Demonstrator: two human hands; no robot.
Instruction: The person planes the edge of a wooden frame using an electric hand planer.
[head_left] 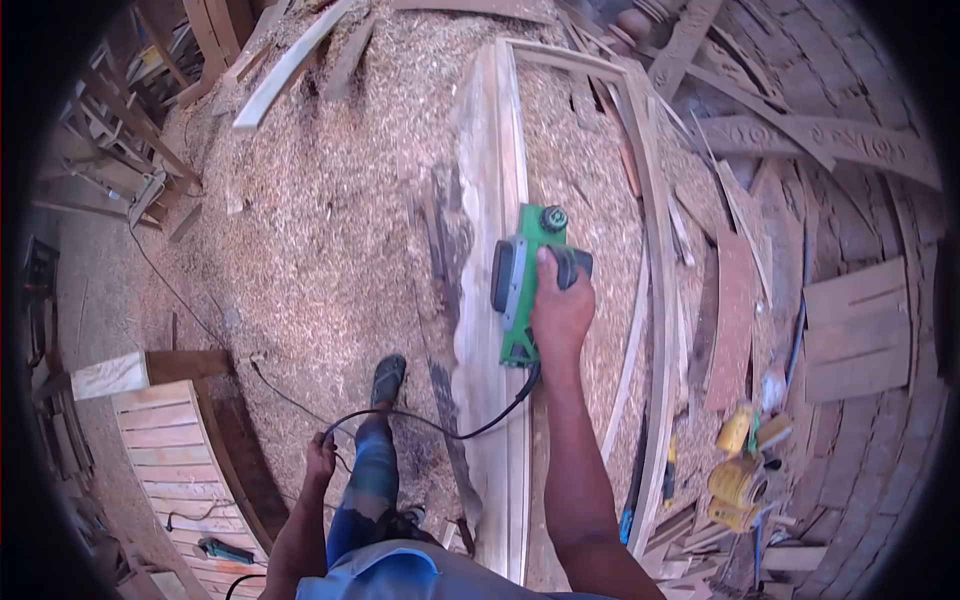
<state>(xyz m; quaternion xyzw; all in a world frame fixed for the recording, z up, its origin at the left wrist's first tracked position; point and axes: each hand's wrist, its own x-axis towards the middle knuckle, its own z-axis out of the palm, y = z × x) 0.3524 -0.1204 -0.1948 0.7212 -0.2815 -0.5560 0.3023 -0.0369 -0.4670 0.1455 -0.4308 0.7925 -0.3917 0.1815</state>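
My right hand (562,308) is wrapped round the black handle of a green electric planer (520,300). The planer sits on the left long side of a pale wooden frame (512,470). From its rear end a black power cord (455,437) curves down and across to my left hand (321,455), whose fingers are closed round it beside my leg. A board with a wavy edge (480,400) lies along the frame's left side. The planer's underside is hidden from me.
Wood shavings (310,230) cover the ground, and the cord trails through them. A slatted wooden piece (165,450) with a tool (225,550) on it stands at lower left. Yellow containers (738,480) and offcuts lie right, near a brick wall (850,480).
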